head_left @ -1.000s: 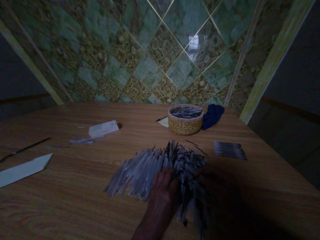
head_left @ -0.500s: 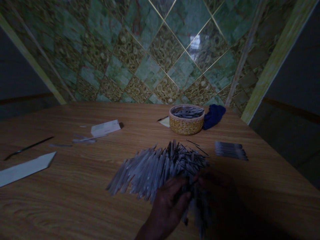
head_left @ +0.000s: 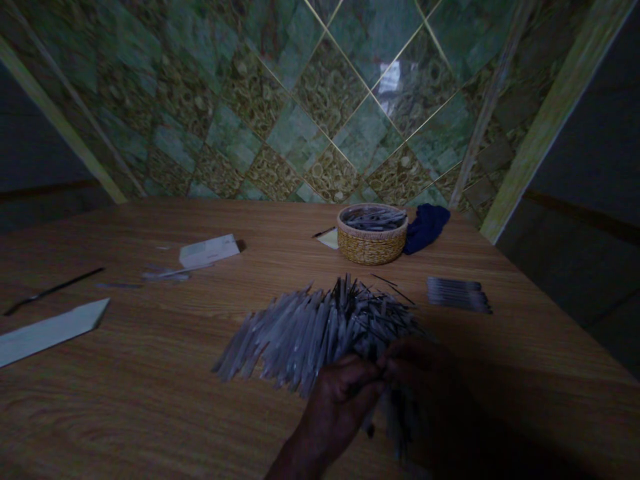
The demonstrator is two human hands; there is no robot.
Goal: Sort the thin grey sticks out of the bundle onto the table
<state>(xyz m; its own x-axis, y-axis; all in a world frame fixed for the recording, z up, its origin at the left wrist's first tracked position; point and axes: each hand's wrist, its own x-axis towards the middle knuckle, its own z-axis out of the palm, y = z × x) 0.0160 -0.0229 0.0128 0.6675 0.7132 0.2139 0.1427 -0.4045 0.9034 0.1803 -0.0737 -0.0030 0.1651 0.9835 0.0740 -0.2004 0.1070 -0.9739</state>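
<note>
A heap of slender sticks in pale clear sleeves (head_left: pixel 295 333), with many dark ends at its right side, lies on the wooden table. Over the near right edge of the heap, my left hand (head_left: pixel 340 397) is closed, thumb and fingers pinching a thin dark stick (head_left: pixel 367 383). My right hand (head_left: pixel 417 370), in deep shadow, meets its fingertips; its fingers are closed too, but what they hold is hidden. Below the hands hang or lie more sleeved sticks (head_left: pixel 397 413), too dark to make out well.
Behind the heap stands a woven basket (head_left: pixel 373 247) full of similar sticks, beside a dark blue cloth (head_left: pixel 427 229). A neat row of sleeved sticks (head_left: pixel 457 295) lies right. Leftward are a white box (head_left: pixel 210 250), loose sleeves (head_left: pixel 165 273), a black rod (head_left: pixel 55 291) and a pale strip (head_left: pixel 55 331).
My left thumb and fingers, apart before, have closed together. My right hand has shifted slightly left, so the fingertips of both hands now meet. The view has tipped a little.
</note>
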